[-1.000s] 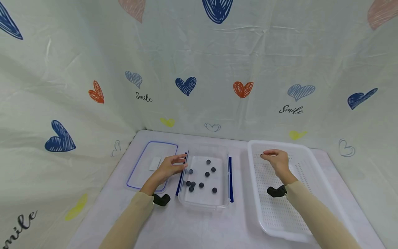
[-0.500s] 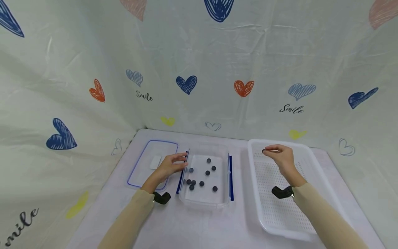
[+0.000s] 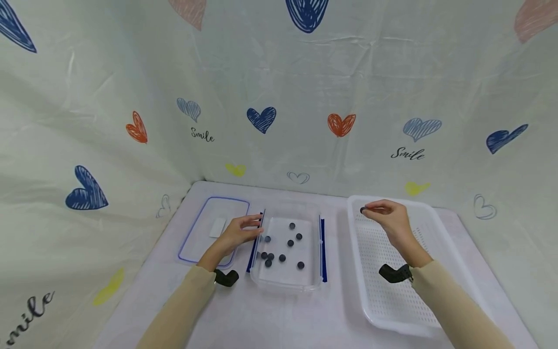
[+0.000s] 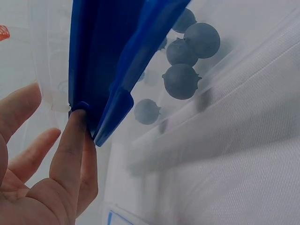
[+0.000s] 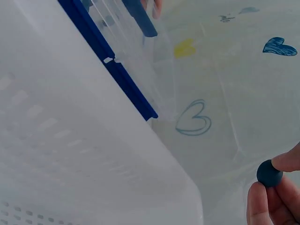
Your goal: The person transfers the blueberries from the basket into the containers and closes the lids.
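My left hand is at the left rim of a clear plastic box. In the left wrist view its fairly straight fingers touch the end of the blue side latch, which hangs outward. Several dark blueberries lie spread on the box floor, some clustered at the left; small crowns show on those by the wall. Above the far left part of a white perforated basket, my right hand pinches one blueberry between thumb and fingertips.
The white basket stands to the right of the box, its raised rim between them. Left of the box lies a clear lid with a blue seal. A second blue latch hangs along the box's right side. A heart-printed curtain backs the table.
My right hand lifted slightly from the basket's far left part with the blueberry pinched, then shifted a little left. The left hand and the box stayed put.
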Demonstrator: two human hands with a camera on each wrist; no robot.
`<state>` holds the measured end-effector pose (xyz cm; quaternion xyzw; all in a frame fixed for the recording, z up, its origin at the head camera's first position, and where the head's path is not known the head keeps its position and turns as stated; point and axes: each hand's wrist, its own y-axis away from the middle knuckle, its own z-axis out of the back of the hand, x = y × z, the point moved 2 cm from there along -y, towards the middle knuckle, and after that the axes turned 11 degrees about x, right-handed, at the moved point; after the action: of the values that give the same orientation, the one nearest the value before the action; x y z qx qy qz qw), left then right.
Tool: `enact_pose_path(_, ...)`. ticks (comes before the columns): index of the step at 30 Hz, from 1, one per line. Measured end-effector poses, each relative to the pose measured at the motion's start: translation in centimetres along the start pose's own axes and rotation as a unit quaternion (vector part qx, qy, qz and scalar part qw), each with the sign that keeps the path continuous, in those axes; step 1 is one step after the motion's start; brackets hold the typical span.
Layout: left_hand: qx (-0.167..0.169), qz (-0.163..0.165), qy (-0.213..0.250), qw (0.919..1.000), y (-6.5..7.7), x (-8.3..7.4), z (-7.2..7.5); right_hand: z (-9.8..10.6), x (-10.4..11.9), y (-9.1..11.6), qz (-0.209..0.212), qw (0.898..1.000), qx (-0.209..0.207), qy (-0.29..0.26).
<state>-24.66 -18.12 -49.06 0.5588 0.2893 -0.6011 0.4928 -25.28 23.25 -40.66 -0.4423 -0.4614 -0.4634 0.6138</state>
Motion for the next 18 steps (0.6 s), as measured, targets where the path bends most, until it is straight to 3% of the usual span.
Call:
enact_pose_path(7, 0.001, 0.003, 0.002, 1.0000, -0.1, 0.1, 0.0, -0.9, 1.0, 0.0, 0.021, 1.000, 0.015, 0.006)
enact_pose_path(18, 0.005, -0.005, -0.001, 1.0000, 0.0, -0.1, -0.1, -2.4, 2.2, -0.2, 0.054, 0.996, 0.052, -0.048)
